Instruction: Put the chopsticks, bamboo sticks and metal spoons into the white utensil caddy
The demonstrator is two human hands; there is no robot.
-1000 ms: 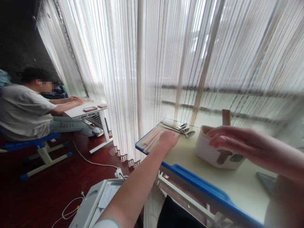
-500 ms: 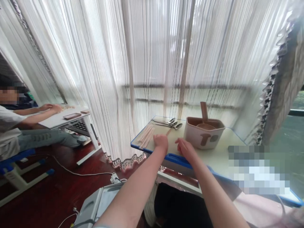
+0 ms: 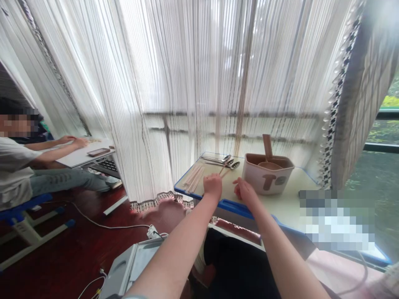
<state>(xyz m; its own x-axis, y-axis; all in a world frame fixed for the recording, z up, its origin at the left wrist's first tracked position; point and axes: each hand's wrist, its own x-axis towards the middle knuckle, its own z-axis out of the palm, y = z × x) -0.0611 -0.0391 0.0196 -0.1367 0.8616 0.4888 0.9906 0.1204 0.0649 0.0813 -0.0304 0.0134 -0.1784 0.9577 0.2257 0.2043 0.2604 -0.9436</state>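
Note:
My left hand [image 3: 213,185] is closed round a thin brown chopstick [image 3: 223,167], whose upper end points toward the spoons. Several pale wooden chopsticks [image 3: 193,177] lie side by side to its left on the table. Beyond it, several metal spoons [image 3: 229,161] rest with their bowls to the right. My right hand [image 3: 245,192] hovers at the table's front edge, left of the holder, its fingers loosely bent and the index finger partly stretched out; nothing shows in it. The white and brown utensil holder [image 3: 263,178] contains a brown round piece and an upright brown flat piece [image 3: 267,145].
The blue-edged table [image 3: 299,207] stands before a sheer curtain [image 3: 199,74]. A blurred-out object [image 3: 338,226] lies at its right end. At far left a person [image 3: 18,166] works at another table [image 3: 75,158]. A grey box [image 3: 124,265] and cables are on the floor.
My left hand has raised the chopstick slightly, so it now reaches across the spoon bowls. My right hand has shifted a little to the right. The view has turned slightly.

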